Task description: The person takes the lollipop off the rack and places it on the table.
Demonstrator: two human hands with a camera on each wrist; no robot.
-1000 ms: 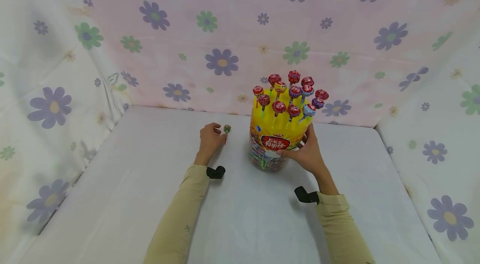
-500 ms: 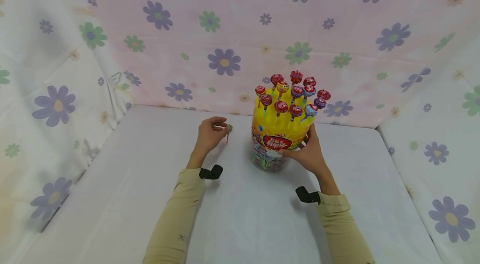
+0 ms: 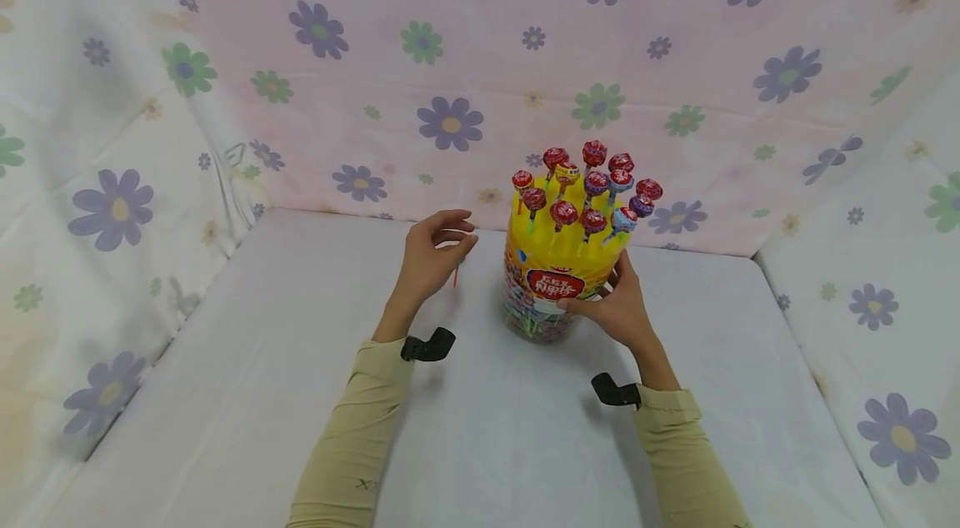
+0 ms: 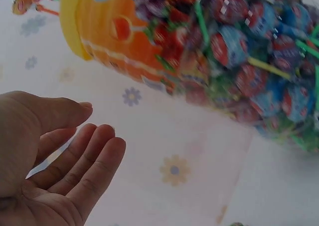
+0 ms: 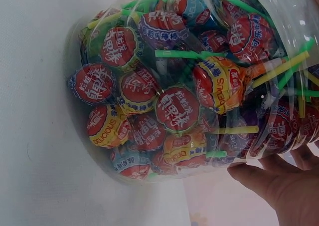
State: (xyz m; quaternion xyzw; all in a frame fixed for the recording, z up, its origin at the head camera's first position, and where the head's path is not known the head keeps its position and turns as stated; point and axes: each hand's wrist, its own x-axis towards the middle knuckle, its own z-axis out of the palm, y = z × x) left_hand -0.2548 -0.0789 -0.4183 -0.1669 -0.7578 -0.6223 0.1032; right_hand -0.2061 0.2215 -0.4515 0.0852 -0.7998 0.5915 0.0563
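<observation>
My left hand (image 3: 435, 257) hovers left of a large clear candy jar (image 3: 543, 295). Its thumb and fingers are apart, with nothing between them in the left wrist view. Below its fingertips lies a single lollipop, its red stick (image 3: 456, 275) showing in the head view and its wrapped head mostly hidden behind the hand. My right hand (image 3: 611, 303) grips the jar's right side, thumb across the front label. Packed inside the jar are many wrapped lollipops (image 5: 177, 109). Several more lollipops (image 3: 563, 213) stand upright in its yellow top (image 3: 536, 241).
The jar stands upright on a white-covered table (image 3: 300, 395). A flower-patterned cloth (image 3: 495, 78) hangs behind and along both sides. Each wrist carries a black camera mount, the left one (image 3: 429, 345) and the right one (image 3: 615, 391).
My left hand has risen and shifted forward and right, away from the lollipop, which stays about where it was. The right hand keeps its grip on the jar.
</observation>
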